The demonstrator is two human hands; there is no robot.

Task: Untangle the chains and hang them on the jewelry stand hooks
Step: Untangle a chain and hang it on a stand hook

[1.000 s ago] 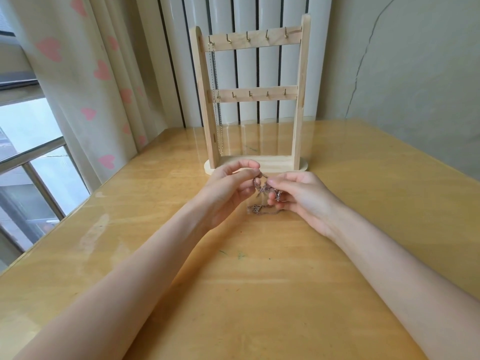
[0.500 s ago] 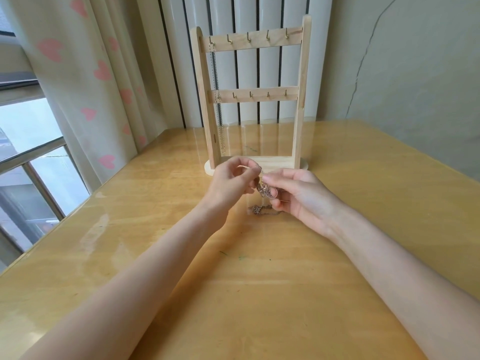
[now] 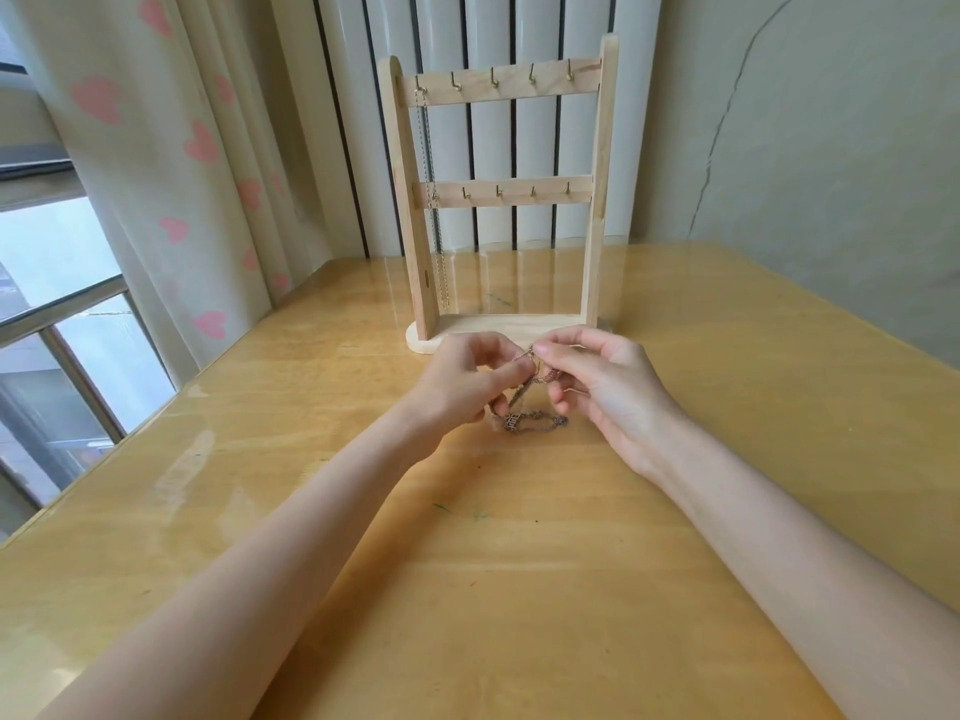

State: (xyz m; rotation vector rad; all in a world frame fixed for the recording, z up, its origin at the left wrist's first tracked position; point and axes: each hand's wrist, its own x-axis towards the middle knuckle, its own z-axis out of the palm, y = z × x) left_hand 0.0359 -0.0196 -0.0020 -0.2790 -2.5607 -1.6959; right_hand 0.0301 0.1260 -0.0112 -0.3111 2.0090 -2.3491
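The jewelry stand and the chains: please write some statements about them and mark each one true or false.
1. A chain already hangs from the leftmost hook on the top bar of the jewelry stand. True.
2. Both hands pinch the tangled chains. True: the left hand and the right hand both pinch them.
3. The stand lies flat on the table. False: it stands upright.
4. Every hook on the lower bar carries a chain. False: at least four are bare.
5. Part of the tangle rests on the table. True.
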